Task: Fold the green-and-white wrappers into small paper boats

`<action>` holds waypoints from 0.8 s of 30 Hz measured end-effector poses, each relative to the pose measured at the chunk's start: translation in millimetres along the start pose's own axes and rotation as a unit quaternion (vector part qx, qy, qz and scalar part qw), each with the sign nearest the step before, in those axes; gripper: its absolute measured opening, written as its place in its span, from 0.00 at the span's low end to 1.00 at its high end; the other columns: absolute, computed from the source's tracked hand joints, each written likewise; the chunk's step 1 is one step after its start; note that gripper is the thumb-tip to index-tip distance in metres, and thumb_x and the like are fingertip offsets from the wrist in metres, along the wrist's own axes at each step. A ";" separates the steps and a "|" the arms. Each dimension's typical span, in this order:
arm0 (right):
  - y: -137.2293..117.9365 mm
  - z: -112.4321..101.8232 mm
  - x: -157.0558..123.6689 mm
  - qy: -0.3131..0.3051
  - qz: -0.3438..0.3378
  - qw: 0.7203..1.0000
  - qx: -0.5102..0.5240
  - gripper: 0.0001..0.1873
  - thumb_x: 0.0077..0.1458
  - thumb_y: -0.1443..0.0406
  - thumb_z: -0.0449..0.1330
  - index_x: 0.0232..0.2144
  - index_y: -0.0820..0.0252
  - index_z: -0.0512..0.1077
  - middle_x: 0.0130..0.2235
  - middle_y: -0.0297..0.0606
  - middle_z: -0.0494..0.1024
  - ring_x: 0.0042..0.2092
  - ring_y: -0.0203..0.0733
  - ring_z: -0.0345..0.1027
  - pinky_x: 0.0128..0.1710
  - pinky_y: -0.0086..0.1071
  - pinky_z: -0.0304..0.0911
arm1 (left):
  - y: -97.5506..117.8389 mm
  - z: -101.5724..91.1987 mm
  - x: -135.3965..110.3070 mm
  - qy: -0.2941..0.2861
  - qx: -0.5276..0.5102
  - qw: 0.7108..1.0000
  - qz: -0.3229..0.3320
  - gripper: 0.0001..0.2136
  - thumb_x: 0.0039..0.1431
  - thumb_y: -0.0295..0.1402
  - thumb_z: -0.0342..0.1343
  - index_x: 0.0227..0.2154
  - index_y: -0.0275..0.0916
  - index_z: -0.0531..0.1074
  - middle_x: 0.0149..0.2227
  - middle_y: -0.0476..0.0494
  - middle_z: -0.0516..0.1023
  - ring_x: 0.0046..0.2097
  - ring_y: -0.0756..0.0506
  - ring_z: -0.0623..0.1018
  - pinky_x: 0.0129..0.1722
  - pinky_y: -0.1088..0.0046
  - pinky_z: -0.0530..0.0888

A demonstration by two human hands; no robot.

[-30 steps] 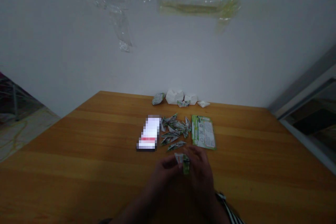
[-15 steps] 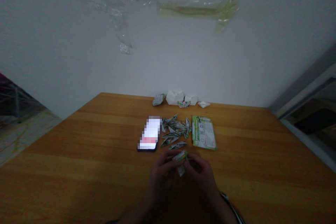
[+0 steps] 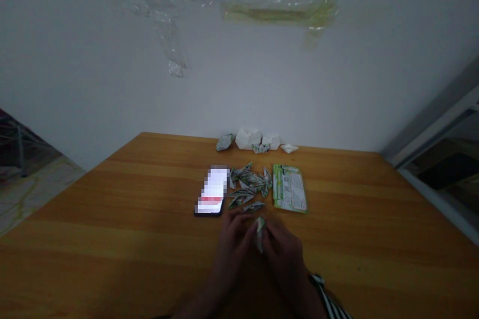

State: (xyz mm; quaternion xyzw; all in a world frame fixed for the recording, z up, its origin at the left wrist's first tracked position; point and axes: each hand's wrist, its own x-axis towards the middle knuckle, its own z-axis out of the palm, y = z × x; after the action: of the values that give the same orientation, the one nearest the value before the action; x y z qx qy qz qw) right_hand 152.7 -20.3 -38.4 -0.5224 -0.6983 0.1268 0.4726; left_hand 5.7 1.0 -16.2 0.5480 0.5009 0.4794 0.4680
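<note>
Both my hands meet low over the wooden table [image 3: 112, 219], pinching one small folded piece of green-and-white printed paper [image 3: 260, 232] between them. My left hand [image 3: 234, 239] closes on its left side, my right hand [image 3: 282, 246] on its right side. The paper stands roughly upright between my fingertips. Just beyond my hands lies a pile of several similar folded paper pieces [image 3: 249, 187]. A flat green printed sheet [image 3: 289, 194] lies to the right of that pile.
A phone [image 3: 212, 192] with a lit screen lies left of the pile. Crumpled white paper scraps [image 3: 258, 139] sit at the table's far edge against the white wall. A striped sleeve [image 3: 329, 299] shows at my right wrist. Plastic sheets hang on the wall above.
The folded paper has turned from tilted to upright between my fingers. My hands have drawn closer together around it and stayed in the same spot.
</note>
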 end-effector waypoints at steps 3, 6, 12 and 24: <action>1.8 0.7 -1.8 0.014 -0.031 0.999 -0.013 0.17 0.58 0.70 0.54 0.49 0.58 0.74 0.43 0.45 0.82 0.42 0.46 0.78 0.42 0.36 0.75 | -3.3 -3.0 3.4 -0.043 -0.015 0.997 -0.060 0.12 0.53 0.43 0.61 0.30 0.37 0.78 0.32 0.44 0.78 0.35 0.44 0.77 0.36 0.72 0.73; 2.7 0.5 -2.0 0.025 -0.055 0.998 -0.022 0.17 0.58 0.70 0.54 0.48 0.58 0.75 0.43 0.45 0.82 0.42 0.46 0.78 0.42 0.36 0.75 | 0.2 -3.9 4.3 -0.071 -0.065 0.990 -0.104 0.15 0.49 0.44 0.64 0.23 0.36 0.78 0.24 0.47 0.77 0.29 0.47 0.75 0.31 0.75 0.71; 2.9 1.5 -1.8 0.021 -0.066 0.997 -0.030 0.16 0.58 0.70 0.54 0.45 0.59 0.76 0.42 0.45 0.83 0.40 0.46 0.79 0.40 0.35 0.76 | 14.2 -0.1 3.3 -0.068 -0.124 0.982 -0.127 0.14 0.45 0.42 0.67 0.18 0.36 0.78 0.34 0.43 0.80 0.36 0.43 0.78 0.37 0.73 0.72; -2.6 1.9 -1.4 0.040 -0.089 0.995 -0.024 0.18 0.58 0.71 0.54 0.49 0.56 0.75 0.43 0.43 0.82 0.42 0.45 0.79 0.42 0.36 0.76 | 2.4 3.0 3.5 -0.045 -0.181 0.971 -0.150 0.13 0.40 0.38 0.70 0.26 0.37 0.75 0.29 0.47 0.80 0.32 0.46 0.78 0.35 0.73 0.73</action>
State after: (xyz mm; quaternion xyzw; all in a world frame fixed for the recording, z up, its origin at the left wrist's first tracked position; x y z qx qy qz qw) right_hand 149.6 -22.0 -38.4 -0.4743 -0.7253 0.0464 0.4969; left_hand 9.0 4.3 -14.0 0.3942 0.4607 0.4612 0.6478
